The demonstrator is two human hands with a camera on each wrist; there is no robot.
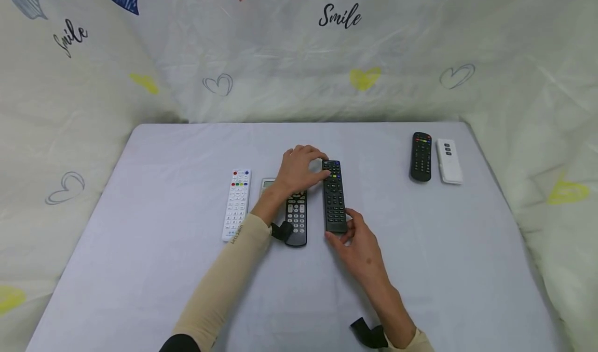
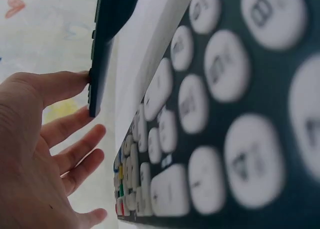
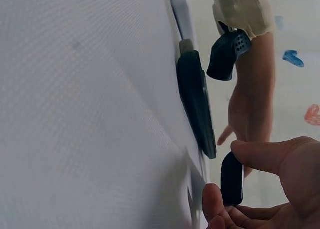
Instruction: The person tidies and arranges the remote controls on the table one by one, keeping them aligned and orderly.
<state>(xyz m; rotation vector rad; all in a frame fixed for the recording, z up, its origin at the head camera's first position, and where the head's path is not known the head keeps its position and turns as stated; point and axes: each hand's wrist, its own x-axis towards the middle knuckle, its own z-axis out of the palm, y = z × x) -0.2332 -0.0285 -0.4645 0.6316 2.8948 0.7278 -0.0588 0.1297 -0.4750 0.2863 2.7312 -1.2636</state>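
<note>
A slim black remote control (image 1: 334, 199) is held at both ends, its lower end raised off the table in the right wrist view. My left hand (image 1: 299, 169) pinches its far end, thumb over the buttons. At the near end, my right hand (image 1: 363, 251) grips it between thumb and fingers. Just left lies a black remote with pale buttons (image 1: 296, 218), partly under my left wrist; it fills much of the left wrist view. A grey remote (image 1: 267, 184) beside that is mostly hidden by my arm. Farther left is a white remote with coloured top buttons (image 1: 236, 206).
Toward the far right corner, a smaller black remote (image 1: 421, 157) and a white remote with few buttons (image 1: 449, 161) lie side by side. A white cloth covers the table (image 1: 458, 269). Printed pale sheeting (image 1: 289, 51) hangs behind and at both sides.
</note>
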